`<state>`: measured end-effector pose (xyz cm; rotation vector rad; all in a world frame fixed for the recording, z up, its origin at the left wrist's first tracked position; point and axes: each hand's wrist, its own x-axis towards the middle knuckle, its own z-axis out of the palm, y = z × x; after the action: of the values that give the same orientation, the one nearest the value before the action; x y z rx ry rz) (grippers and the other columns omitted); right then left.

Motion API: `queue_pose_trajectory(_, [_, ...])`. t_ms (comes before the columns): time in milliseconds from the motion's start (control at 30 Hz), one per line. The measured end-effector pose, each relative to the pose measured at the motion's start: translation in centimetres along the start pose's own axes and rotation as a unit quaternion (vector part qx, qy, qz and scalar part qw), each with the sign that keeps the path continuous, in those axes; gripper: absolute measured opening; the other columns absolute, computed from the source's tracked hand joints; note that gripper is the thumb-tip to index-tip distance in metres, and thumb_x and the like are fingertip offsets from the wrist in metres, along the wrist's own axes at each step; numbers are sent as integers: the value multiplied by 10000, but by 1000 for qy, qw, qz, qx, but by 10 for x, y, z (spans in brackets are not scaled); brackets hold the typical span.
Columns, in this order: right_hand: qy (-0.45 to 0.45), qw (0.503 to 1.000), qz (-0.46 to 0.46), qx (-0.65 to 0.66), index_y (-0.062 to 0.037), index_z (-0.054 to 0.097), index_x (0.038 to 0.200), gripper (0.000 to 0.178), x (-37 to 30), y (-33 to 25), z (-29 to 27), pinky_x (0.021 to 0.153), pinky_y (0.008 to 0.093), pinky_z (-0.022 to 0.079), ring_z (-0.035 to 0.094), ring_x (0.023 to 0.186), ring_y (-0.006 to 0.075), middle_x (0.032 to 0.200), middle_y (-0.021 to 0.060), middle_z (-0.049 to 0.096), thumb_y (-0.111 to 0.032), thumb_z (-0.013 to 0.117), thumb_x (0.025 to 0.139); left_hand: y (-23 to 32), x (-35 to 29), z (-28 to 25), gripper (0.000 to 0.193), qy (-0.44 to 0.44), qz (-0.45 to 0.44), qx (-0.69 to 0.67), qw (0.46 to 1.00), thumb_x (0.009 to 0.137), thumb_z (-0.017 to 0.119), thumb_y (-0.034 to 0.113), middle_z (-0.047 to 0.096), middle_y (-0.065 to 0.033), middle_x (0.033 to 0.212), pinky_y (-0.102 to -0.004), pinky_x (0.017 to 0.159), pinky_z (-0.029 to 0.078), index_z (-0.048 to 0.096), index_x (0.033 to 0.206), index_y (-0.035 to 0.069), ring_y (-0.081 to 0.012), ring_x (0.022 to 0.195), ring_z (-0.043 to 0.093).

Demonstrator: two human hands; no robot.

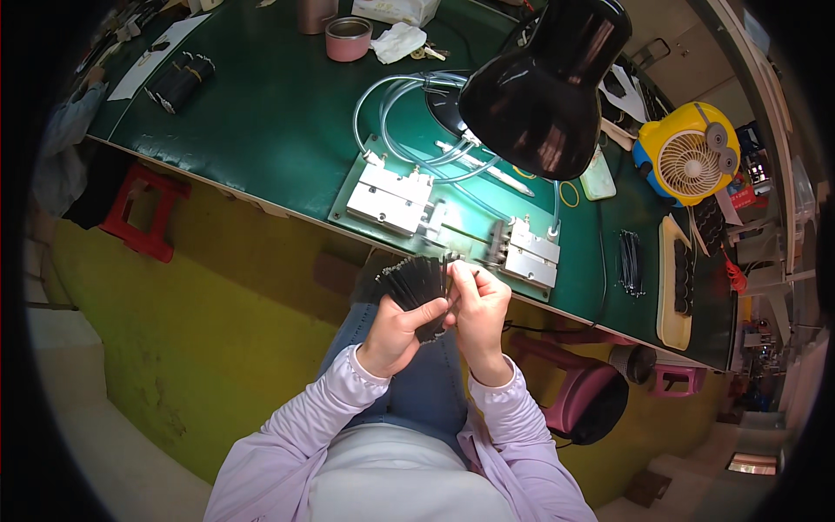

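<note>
A fanned bundle of thin black wire-like pieces (416,280) with small pale tips is gripped in my left hand (391,339), over my lap at the table's front edge. Close against the bundle's right side, my right hand (484,315) has its thumb and forefinger pinched together, apparently on a single black piece. Its exact hold is partly hidden by the fingers. Just beyond my hands lies a metal base plate (352,202) bearing a left silver block (387,200) and a right silver block (531,256), with clear air tubes (387,104) running from them.
A black desk lamp (539,113) hangs over the fixture. Rightward are a yellow fan (693,161), loose black wires (630,264) and a cream tray (668,322). A pink cup (348,43) and tissue (398,42) stand far back; another black bundle (181,80) lies far left.
</note>
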<state>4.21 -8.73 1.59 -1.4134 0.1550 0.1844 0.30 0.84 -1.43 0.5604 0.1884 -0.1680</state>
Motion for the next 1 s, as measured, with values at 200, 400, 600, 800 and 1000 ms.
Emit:
queue_pose_trajectory(200, [-4, 1000, 0, 8, 17, 604, 770, 201, 2, 2, -2, 308, 176, 285, 389, 346, 28, 506, -17, 480, -156, 537, 847, -4, 0, -2, 192, -11, 5, 13, 1000, 795, 554, 9, 566, -39, 825, -239, 619, 455, 535, 986, 7, -116, 675, 553])
queue_pose_trajectory(400, [-23, 997, -53, -51, 8, 596, 754, 215, -6, 2, -2, 311, 174, 288, 383, 349, 23, 508, -20, 481, -168, 526, 857, 0, -5, 2, 175, -13, 18, 13, 1000, 793, 550, -1, 563, -36, 819, -237, 609, 452, 536, 967, 9, -116, 666, 549])
queue_pose_trajectory(600, [-14, 997, -55, -57, 4, 598, 780, 194, -10, -4, 5, 314, 171, 290, 372, 353, 18, 523, -24, 482, -154, 518, 860, 1, -7, 2, 173, -2, 19, 8, 1000, 788, 553, -2, 557, -30, 810, -239, 594, 454, 529, 958, 21, -116, 662, 547])
queue_pose_trajectory(800, [-6, 1000, -16, -21, 8, 602, 794, 181, -3, -1, 3, 314, 166, 285, 357, 354, 13, 518, -30, 468, -141, 519, 855, -3, -3, -2, 183, 14, 8, 3, 1000, 787, 559, 4, 559, -33, 810, -241, 591, 461, 524, 965, 26, -116, 658, 550])
queue_pose_trajectory(1000, [-14, 1000, 15, 1, 6, 606, 771, 178, 1, -2, 0, 306, 166, 270, 345, 353, 9, 491, -36, 449, -135, 526, 843, -2, -1, 0, 195, -1, -1, 2, 1000, 788, 561, 5, 563, -35, 816, -241, 602, 470, 524, 978, 24, -117, 662, 561])
